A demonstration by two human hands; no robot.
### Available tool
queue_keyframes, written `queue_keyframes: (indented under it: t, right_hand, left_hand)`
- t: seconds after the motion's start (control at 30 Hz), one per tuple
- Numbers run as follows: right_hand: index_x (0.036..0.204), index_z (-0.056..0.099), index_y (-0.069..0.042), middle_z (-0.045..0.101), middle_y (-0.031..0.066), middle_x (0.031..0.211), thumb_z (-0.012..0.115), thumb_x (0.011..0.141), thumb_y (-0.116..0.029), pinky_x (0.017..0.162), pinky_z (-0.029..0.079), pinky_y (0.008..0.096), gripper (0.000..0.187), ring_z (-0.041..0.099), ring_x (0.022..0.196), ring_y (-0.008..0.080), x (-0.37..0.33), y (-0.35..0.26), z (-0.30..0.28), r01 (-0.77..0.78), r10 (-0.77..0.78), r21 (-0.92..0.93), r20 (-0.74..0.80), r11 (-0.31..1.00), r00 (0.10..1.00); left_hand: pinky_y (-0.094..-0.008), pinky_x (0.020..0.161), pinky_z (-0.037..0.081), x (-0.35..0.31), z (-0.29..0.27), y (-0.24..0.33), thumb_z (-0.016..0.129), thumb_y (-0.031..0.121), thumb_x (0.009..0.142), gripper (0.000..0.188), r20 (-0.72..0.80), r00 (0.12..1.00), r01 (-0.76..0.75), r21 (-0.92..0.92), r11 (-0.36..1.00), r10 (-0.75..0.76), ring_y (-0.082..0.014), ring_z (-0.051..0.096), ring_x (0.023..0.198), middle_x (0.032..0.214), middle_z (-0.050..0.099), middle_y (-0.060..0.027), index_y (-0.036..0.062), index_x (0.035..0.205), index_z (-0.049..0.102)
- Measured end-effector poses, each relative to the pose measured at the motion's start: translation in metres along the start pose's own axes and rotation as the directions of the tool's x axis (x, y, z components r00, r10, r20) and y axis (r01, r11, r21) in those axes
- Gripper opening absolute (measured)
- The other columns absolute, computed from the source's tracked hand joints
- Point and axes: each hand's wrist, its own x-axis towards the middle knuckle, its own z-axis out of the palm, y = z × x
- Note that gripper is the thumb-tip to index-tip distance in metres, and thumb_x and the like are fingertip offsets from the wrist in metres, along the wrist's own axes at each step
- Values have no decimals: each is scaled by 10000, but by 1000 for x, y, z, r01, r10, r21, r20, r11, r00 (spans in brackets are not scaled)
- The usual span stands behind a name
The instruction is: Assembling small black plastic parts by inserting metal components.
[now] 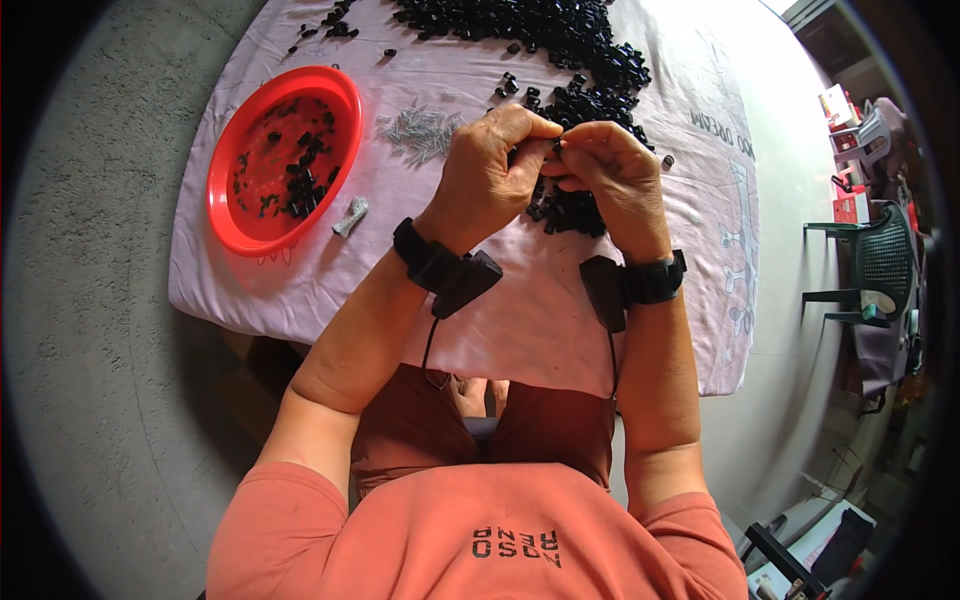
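Observation:
My left hand [490, 175] and my right hand [622, 180] meet over the cloth, thumbs and fingertips pinched together. Between them is a small black part [557, 146], mostly hidden by the fingers; its exact kind cannot be made out. Just beyond and below my hands lie loose small black plastic pieces [570, 213], which join a large heap [560, 30] at the far side. Left of my left hand is a loose pile of thin silver pins [420, 131]. Each wrist wears a black strap with a small device.
A round red basin [350, 130] on the left holds some black pieces. Beside it lies a small whitish-grey object [350, 216], narrow in the middle. A pink printed cloth [500, 310] covers the table. One lone piece [668, 161] sits right of my right hand. A green chair [880, 260] stands far right.

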Motion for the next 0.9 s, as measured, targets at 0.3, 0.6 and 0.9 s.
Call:
queue_keyframes:
  t: [0.3,0.6,0.9]
  right_hand:
    - [1054,642,-28,719,69,946,625,942,-13,711,575,234,114,715,867,145,0,0,0,54,-51,57,-48,997,998]
    - [1036,678,-3,725,79,939,633,940,-27,735,569,229,109,714,875,147,0,-1,1,60,-59,40,-37,997,998]
    - [1057,677,10,720,89,946,637,929,-8,743,573,236,135,715,868,150,-1,-2,0,52,-50,55,-42,997,998]
  left_hand:
    - [-242,710,528,-2,2,-1,640,-28,902,122,-11,998,61,-23,998,-61,-98,662,779,850,687,-45,14,1009,680]
    - [-229,704,522,-1,-1,0,636,-22,910,118,-6,999,33,-14,999,-33,-89,659,782,853,688,-39,14,1013,681]
    - [-249,689,515,-1,3,0,631,-21,902,111,-23,997,72,-46,996,-73,-121,652,766,855,681,-60,10,1000,672]
